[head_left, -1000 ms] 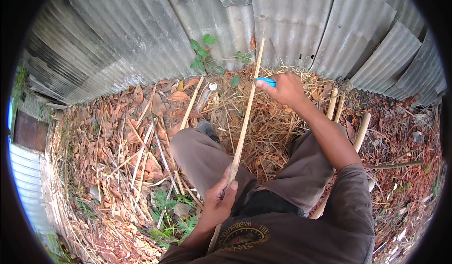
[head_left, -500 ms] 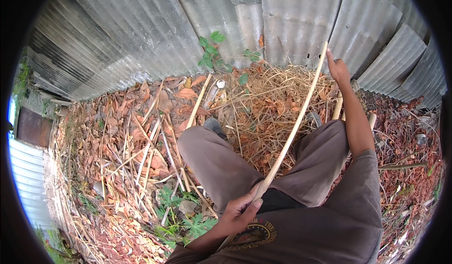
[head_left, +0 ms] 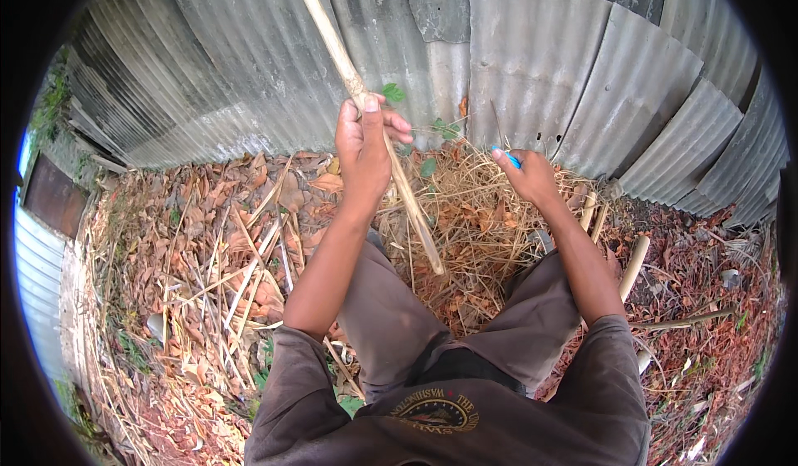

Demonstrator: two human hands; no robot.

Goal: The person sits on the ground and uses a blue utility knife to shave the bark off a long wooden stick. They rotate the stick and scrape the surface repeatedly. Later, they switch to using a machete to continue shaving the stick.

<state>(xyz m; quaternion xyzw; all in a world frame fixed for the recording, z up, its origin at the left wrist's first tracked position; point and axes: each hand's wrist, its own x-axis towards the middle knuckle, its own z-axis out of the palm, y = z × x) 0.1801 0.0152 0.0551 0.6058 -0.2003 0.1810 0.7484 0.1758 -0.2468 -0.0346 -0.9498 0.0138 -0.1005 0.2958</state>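
Observation:
My left hand (head_left: 363, 157) is raised in front of the fence, wrapped round a long pale wooden stick (head_left: 409, 202). The stick slants from the upper left, past the top of the view, down to a tip between my knees. Its visible surface is bare, with a darker knot just above my fingers. To the right, my right hand (head_left: 530, 177) is closed on a knife (head_left: 508, 158) with a blue handle. The thin blade points up and away from me, apart from the stick.
A corrugated metal fence (head_left: 399, 75) stands close in front. Dry fibres and shavings (head_left: 474, 216) lie heaped between my feet. Cut sticks (head_left: 633, 268) rest by my right knee, and thin strips (head_left: 249, 279) cover dead leaves on the left. A small green plant (head_left: 428, 167) grows by the fence.
My left hand has lifted from my lap to near the fence, swinging the stick to slant up-left. My right hand has left the stick's far end, moved lower, and now shows the knife.

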